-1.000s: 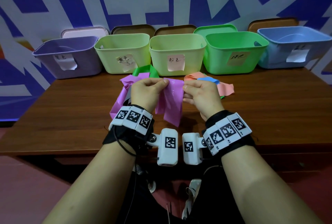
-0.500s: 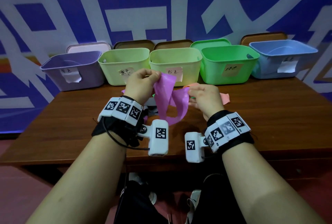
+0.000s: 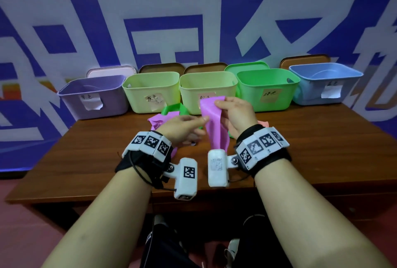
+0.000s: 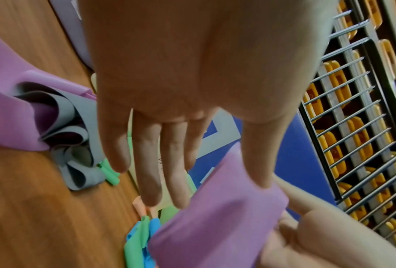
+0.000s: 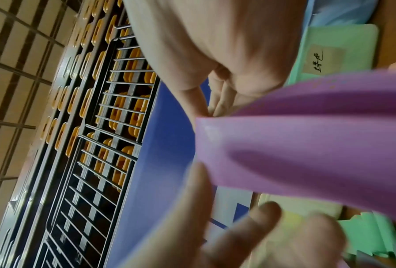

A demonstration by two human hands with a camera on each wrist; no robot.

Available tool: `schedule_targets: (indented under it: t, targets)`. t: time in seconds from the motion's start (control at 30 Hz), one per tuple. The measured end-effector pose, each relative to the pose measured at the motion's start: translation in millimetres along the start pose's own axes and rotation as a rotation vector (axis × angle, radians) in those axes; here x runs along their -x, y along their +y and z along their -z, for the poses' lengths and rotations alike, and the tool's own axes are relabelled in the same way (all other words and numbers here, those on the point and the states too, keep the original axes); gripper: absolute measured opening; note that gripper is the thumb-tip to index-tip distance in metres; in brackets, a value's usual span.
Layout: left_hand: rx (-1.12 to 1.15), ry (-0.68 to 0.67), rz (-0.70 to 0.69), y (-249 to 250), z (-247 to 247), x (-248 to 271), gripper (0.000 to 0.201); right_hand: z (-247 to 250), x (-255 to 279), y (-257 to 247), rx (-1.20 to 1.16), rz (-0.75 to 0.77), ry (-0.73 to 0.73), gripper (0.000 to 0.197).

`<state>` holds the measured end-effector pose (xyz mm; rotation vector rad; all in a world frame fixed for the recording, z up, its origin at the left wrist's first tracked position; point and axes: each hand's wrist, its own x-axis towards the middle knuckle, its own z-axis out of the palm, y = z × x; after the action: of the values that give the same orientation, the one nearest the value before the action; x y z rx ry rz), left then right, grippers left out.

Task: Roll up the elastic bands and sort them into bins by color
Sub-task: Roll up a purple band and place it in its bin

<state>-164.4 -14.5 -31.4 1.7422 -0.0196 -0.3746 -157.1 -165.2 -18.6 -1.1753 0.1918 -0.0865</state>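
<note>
Purple band lifted higher, left grip loosened

The top end of the purple band (image 3: 212, 121) is pinched by the right hand (image 3: 236, 115) fingers — the left hand (image 3: 182, 127) fingers, earlier curled on it, are now straight and only touch it above the surface (image 3: 86, 160); rolling is judged about to start.

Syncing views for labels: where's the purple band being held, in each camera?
Head: purple band at centre, hanging from the right hand, the left hand touching its edge.
Left wrist: lower centre-right, beyond the straight fingers.
Right wrist: crosses the right half, its upper corner pinched.
Shared landmark: the green bin's handwritten label; not in the left wrist view.
</note>
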Motion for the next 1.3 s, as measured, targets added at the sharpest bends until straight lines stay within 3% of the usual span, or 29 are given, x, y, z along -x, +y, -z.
schedule_targets:
  t: [0.1, 0.2, 0.33, 0.43, 0.53, 0.8, 0.9, 1.0, 1.1, 1.13, 1.23, 1.3]
  targets:
    - [-0.074, -0.062, 0.024, -3, -2, 6, 0.004, -1, -5, -7, -0.116, -0.001, 0.046, 0.022]
    - [0.027, 0.008, 0.027, -1, -1, 5, 0.003, -1, -9, -11, -0.224, -0.029, 0.045, 0.027]
    - [0.134, 0.034, 0.091, -5, -3, 2, 0.045, -6, -4, -20, -0.36, -0.068, -0.077, 0.016]
    - [0.263, -0.009, 0.041, -9, -4, 1, 0.035, -10, 1, -24, -0.379, -0.056, -0.121, 0.016]
    - [0.37, 0.052, -0.057, -5, -3, 4, 0.004, -11, 4, -25, -0.326, -0.024, -0.094, 0.015]
    - [0.496, 0.326, -0.248, 26, 20, 5, 0.009, 4, 15, -16, 0.101, 0.066, 0.045, 0.012]
    - [0.373, 0.33, -0.267, 43, 16, 11, 0.024, 8, 16, -13, 0.19, 0.085, 0.052, 0.012]
    - [0.141, 0.252, -0.245, 55, 9, 14, 0.044, 8, 20, -19, 0.257, 0.185, 0.015, 0.014]
    - [0.049, 0.162, -0.253, 65, 6, 19, 0.066, 4, 19, -27, 0.343, 0.29, -0.052, 0.01]
    - [0.034, 0.126, -0.255, 68, 5, 22, 0.069, 2, 19, -29, 0.381, 0.322, -0.083, 0.008]
    - [-0.068, 0.039, -0.267, 76, 2, 30, 0.071, -3, 21, -34, 0.456, 0.344, -0.213, 0.027]
    - [-0.179, 0.015, -0.286, 80, 2, 35, 0.076, -6, 22, -36, 0.446, 0.33, -0.286, 0.026]
